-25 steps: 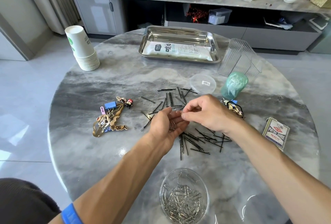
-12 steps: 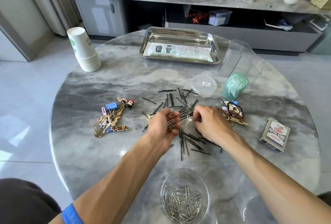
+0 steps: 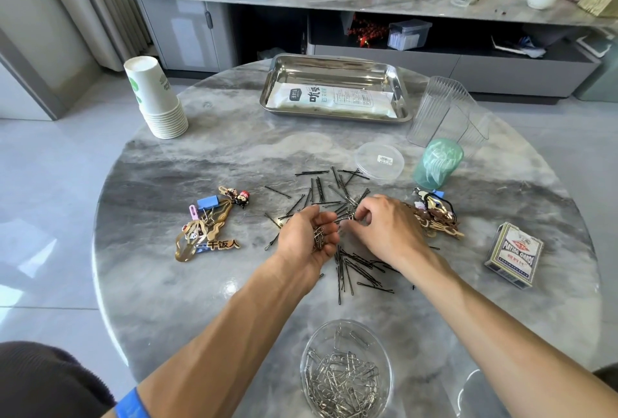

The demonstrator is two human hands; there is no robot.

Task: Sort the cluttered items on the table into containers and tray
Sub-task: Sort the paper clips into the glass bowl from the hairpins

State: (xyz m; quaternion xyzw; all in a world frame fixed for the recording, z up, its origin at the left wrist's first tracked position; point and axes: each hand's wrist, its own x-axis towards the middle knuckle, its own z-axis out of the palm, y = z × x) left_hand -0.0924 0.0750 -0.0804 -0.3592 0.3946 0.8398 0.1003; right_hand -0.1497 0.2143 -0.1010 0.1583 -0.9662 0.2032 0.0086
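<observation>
I see a round marble table (image 3: 167, 284) filling most of the view. At its far side sits a steel tray (image 3: 399, 83) with a white packet (image 3: 334, 100) lying flat inside it. To the left stands a stack of paper cups (image 3: 155, 98), upside down. On the right are clear ribbed cups (image 3: 441, 110), one tipped against another, with a green plastic jar (image 3: 438, 163) just in front of them and a clear round lid (image 3: 379, 160) lying flat beside it. Near my edge of the table a clear bowl (image 3: 346, 371) holds a heap of silver paper clips. A box of playing cards (image 3: 514, 253) lies at the right.

My left hand (image 3: 306, 237) is palm up in the middle of the table, fingers curled to cup a small bunch of paper clips (image 3: 319, 237). My right hand (image 3: 384, 227) is just beside it, knuckles up, thumb and forefinger pinched together over the pile; I think a clip sits between them, but it is too small to be sure.

Black hairpins (image 3: 354, 264) lie scattered under and around both hands. A cluster of gold bookmarks and charms (image 3: 204, 227) with a blue binder clip (image 3: 207, 202) lies to the left, and a second cluster of charms (image 3: 434, 217) lies just right of my right hand.
</observation>
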